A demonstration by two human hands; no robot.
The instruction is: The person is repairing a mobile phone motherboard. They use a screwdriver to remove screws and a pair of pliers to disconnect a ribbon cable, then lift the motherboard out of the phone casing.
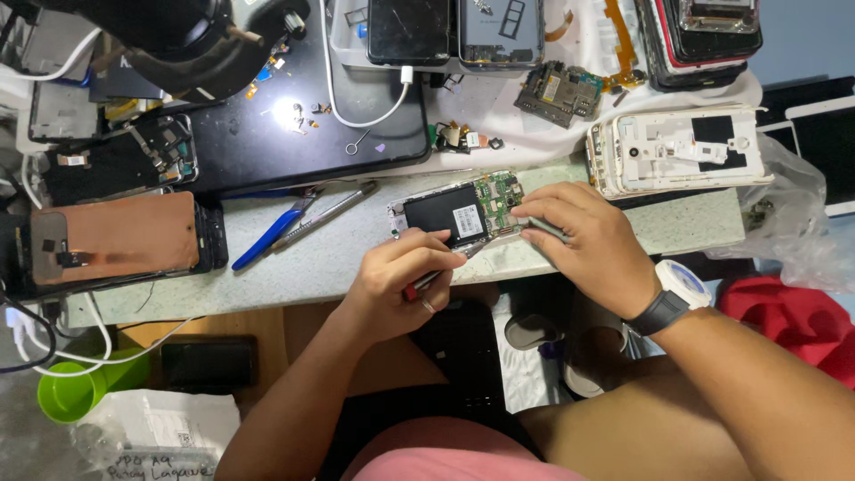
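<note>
An opened phone (445, 212) with a black battery and a green circuit board lies on the pale speckled bench near its front edge. My left hand (396, 276) grips a thin tool with a red handle (426, 281), its metal tip touching the phone's lower edge. My right hand (588, 240) rests on the phone's right end, fingers curled over the circuit board and around a thin grey tool (545, 230). A watch with a black strap (672, 294) sits on that wrist.
Blue-handled pliers (267, 239) and tweezers (325, 214) lie left of the phone. A copper-backed screen (111, 240) rests far left, a white phone frame (681, 151) at right, a black mat (294, 134) with small parts behind. Stacked phones line the back edge.
</note>
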